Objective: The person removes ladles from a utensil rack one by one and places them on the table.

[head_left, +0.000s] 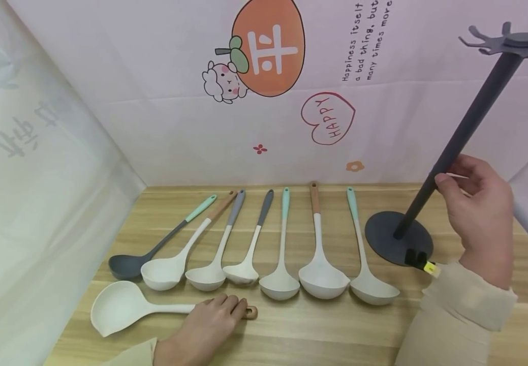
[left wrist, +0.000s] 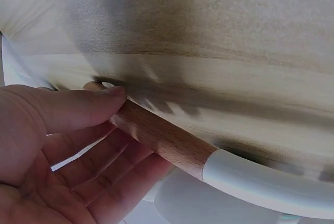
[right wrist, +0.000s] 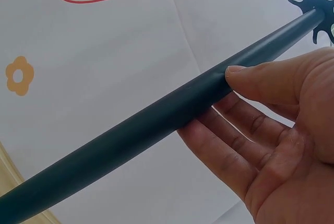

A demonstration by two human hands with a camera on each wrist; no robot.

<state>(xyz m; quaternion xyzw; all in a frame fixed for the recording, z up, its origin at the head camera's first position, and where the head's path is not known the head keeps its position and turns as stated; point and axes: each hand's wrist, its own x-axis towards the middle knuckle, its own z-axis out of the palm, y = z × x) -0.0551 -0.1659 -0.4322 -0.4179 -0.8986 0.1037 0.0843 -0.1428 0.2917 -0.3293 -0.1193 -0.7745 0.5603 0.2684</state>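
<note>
My left hand (head_left: pixel 211 323) holds a large white ladle (head_left: pixel 119 307) by its wooden handle (left wrist: pixel 162 138), thumb on one side and fingers on the other. The ladle lies sideways at the front left, its bowl pointing left. On the right, my right hand (head_left: pixel 480 208) grips the pole of a dark grey utensil stand (head_left: pixel 469 119) between thumb and fingers, as the right wrist view also shows. The stand's round base (head_left: pixel 384 236) is on the table, and hooks (head_left: pixel 506 43) ring its top. Nothing hangs on the hooks in view.
Several ladles stand in a row across the wooden table (head_left: pixel 318 335), handles toward the back: a dark one (head_left: pixel 128 265) at the left end, white ones beside it, and a mint-handled white ladle (head_left: pixel 373 291) nearest the stand. A printed white cloth (head_left: pixel 177 137) rises behind.
</note>
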